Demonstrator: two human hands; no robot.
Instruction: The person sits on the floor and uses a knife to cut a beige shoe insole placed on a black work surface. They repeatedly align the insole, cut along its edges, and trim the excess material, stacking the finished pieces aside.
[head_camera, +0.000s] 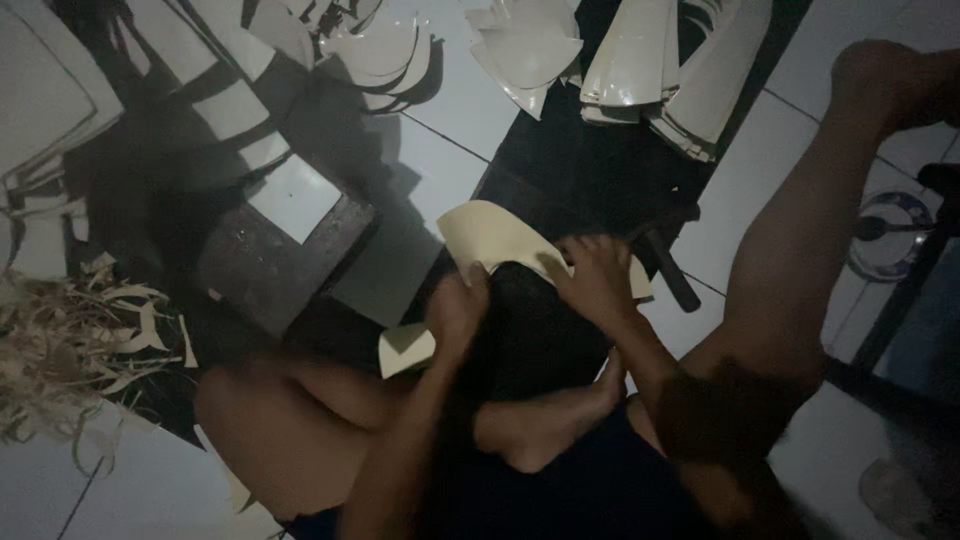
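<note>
A pale cream sheet piece (492, 236) with a curved upper edge lies flat over a dark, rounded form (527, 330) between the person's knees, its lower part hidden under the form, and both hands rest on its edges.

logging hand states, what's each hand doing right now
Left hand: closed on the cream sheet over a black form.
Right hand: pressing the same sheet, grip unclear.
</note>
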